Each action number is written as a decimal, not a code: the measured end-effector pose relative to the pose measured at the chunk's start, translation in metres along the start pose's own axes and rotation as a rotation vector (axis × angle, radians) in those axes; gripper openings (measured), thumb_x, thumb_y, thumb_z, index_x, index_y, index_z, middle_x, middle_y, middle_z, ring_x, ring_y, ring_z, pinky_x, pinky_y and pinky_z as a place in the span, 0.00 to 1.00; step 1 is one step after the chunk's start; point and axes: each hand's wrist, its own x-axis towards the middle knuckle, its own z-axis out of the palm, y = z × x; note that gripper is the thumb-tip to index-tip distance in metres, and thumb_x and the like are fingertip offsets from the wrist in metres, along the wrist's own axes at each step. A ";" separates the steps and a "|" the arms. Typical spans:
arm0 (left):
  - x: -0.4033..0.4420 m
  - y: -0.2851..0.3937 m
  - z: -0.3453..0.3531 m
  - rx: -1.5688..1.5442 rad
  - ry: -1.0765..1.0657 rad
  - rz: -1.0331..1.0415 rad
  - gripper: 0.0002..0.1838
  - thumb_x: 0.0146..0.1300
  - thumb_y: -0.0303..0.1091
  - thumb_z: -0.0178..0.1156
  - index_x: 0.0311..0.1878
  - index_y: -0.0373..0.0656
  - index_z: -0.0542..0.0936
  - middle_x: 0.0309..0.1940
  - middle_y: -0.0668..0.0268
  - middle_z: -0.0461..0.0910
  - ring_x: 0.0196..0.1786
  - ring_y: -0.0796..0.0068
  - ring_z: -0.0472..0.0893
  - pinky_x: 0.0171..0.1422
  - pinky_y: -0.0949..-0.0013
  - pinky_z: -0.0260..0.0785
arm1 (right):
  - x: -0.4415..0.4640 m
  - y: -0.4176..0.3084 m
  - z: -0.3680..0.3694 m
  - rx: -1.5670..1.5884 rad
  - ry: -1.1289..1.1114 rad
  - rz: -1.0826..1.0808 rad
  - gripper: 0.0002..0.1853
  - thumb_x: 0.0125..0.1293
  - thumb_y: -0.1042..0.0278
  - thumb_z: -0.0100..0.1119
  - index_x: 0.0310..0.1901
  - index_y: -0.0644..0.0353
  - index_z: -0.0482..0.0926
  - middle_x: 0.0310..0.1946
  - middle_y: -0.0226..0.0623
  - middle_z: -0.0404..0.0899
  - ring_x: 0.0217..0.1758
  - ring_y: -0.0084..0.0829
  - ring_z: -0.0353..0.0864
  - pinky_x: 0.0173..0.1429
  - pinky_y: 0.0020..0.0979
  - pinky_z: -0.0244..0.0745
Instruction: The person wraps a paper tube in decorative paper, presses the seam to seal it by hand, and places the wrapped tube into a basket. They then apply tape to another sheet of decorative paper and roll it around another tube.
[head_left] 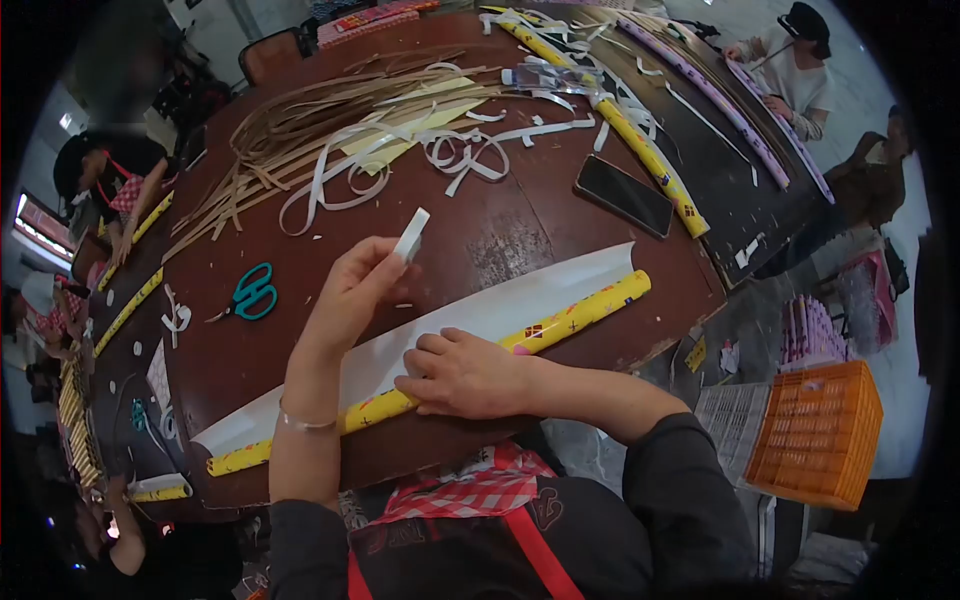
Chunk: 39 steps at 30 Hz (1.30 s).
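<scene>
My left hand [365, 285] is raised above the table, with a small white strip [411, 236] pinched between thumb and fingers. Below it lies a sheet of yellow patterned wrapping paper [590, 304], its near edge rolled into a long tube and its white underside [560, 284] facing up behind. Palm down across the middle of the tube, my right hand [462, 375] presses on the paper with bent fingers. The fingertips rest around the tube and the white sheet. Teal-handled scissors [255, 291] lie to the left of my left hand.
Brown strips [290, 130] and curled white strips [320, 180] cover the table's far side. A phone [625, 195], a plastic bottle [555, 78] and another yellow tube [650, 160] lie at upper right. An orange crate [815, 435] stands right of the table. Other people work around it.
</scene>
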 end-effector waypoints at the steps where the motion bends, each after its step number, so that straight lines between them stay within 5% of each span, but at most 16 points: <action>1: -0.018 0.015 0.010 -0.260 -0.095 -0.126 0.08 0.73 0.33 0.56 0.48 0.40 0.78 0.50 0.64 0.80 0.48 0.75 0.81 0.51 0.73 0.74 | -0.002 0.001 0.004 0.010 0.003 0.030 0.20 0.62 0.54 0.63 0.52 0.54 0.77 0.45 0.38 0.74 0.53 0.38 0.74 0.56 0.41 0.72; 4: -0.024 -0.012 0.006 -0.179 -0.512 -0.046 0.10 0.72 0.34 0.57 0.51 0.41 0.79 0.52 0.64 0.81 0.49 0.76 0.80 0.54 0.72 0.74 | -0.003 0.008 0.014 0.023 0.189 -0.067 0.18 0.65 0.51 0.60 0.49 0.53 0.78 0.45 0.42 0.78 0.55 0.42 0.76 0.51 0.45 0.72; 8: -0.013 -0.028 0.009 -0.322 -0.358 -0.228 0.12 0.73 0.37 0.59 0.52 0.41 0.79 0.50 0.67 0.81 0.50 0.79 0.80 0.56 0.71 0.73 | -0.012 0.003 0.007 -0.033 0.153 -0.002 0.17 0.64 0.51 0.60 0.47 0.54 0.78 0.44 0.42 0.78 0.54 0.42 0.76 0.50 0.44 0.72; 11: -0.011 -0.040 0.010 -0.254 -0.335 -0.179 0.13 0.73 0.39 0.59 0.53 0.41 0.79 0.51 0.68 0.81 0.50 0.80 0.80 0.58 0.71 0.73 | -0.034 0.011 -0.008 -0.008 0.056 0.179 0.23 0.63 0.48 0.62 0.52 0.57 0.75 0.49 0.41 0.76 0.56 0.42 0.75 0.56 0.45 0.72; 16: -0.009 -0.039 0.013 -0.095 -0.343 -0.189 0.16 0.73 0.40 0.58 0.56 0.39 0.77 0.54 0.62 0.81 0.53 0.73 0.82 0.60 0.66 0.75 | -0.084 0.041 -0.039 -0.143 0.120 0.488 0.20 0.65 0.50 0.60 0.48 0.59 0.76 0.57 0.47 0.75 0.63 0.48 0.74 0.63 0.45 0.72; 20: -0.008 -0.034 0.019 -0.084 -0.365 -0.228 0.16 0.73 0.39 0.57 0.56 0.39 0.79 0.53 0.64 0.81 0.53 0.76 0.82 0.59 0.70 0.74 | -0.113 0.062 -0.044 -0.264 0.353 0.574 0.18 0.69 0.51 0.58 0.42 0.61 0.80 0.51 0.46 0.80 0.58 0.50 0.77 0.64 0.45 0.72; 29: -0.005 -0.039 0.019 -0.065 -0.454 -0.143 0.15 0.73 0.36 0.58 0.56 0.36 0.80 0.60 0.63 0.76 0.54 0.79 0.78 0.59 0.72 0.72 | -0.082 0.041 -0.043 -0.001 0.439 0.468 0.12 0.63 0.72 0.63 0.47 0.63 0.80 0.47 0.45 0.80 0.51 0.47 0.80 0.56 0.42 0.76; 39: -0.008 -0.037 0.024 0.197 -0.511 -0.005 0.13 0.72 0.28 0.55 0.55 0.34 0.80 0.63 0.61 0.72 0.56 0.76 0.75 0.62 0.70 0.69 | -0.062 0.042 -0.039 0.090 0.476 0.413 0.08 0.64 0.75 0.60 0.44 0.64 0.80 0.43 0.45 0.79 0.47 0.47 0.80 0.51 0.41 0.77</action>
